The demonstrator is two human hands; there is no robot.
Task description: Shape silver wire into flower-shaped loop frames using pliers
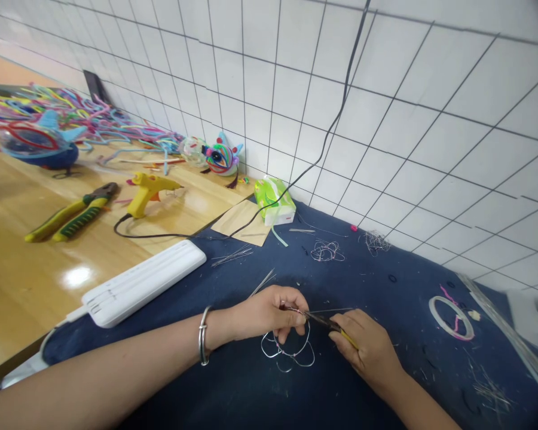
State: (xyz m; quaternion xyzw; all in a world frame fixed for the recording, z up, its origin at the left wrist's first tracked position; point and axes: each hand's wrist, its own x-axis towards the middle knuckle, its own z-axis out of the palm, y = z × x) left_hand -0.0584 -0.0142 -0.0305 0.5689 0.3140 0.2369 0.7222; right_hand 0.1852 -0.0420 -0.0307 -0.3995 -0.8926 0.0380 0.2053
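My left hand [273, 313] pinches a silver wire frame [311, 352], a ring with petal-like loops that hangs below the fingers over the dark blue cloth. From the right, my right hand [367, 343] is closed around yellow-handled pliers [325, 322]. The pliers' jaws meet the wire right by my left fingertips. A straight length of wire [332, 310] sticks out to the right behind the pliers. My fingers hide the top of the ring, so I cannot tell exactly where the jaws grip.
Straight wires [233, 255] and tangled wire [327, 251] lie on the cloth [215, 382]. At left are a white power strip [143, 283], larger pliers [74, 212] and a yellow glue gun [150, 192], its cord crossing toward the wall. A tape roll [434, 310] lies right; a tissue pack [273, 200] stands behind.
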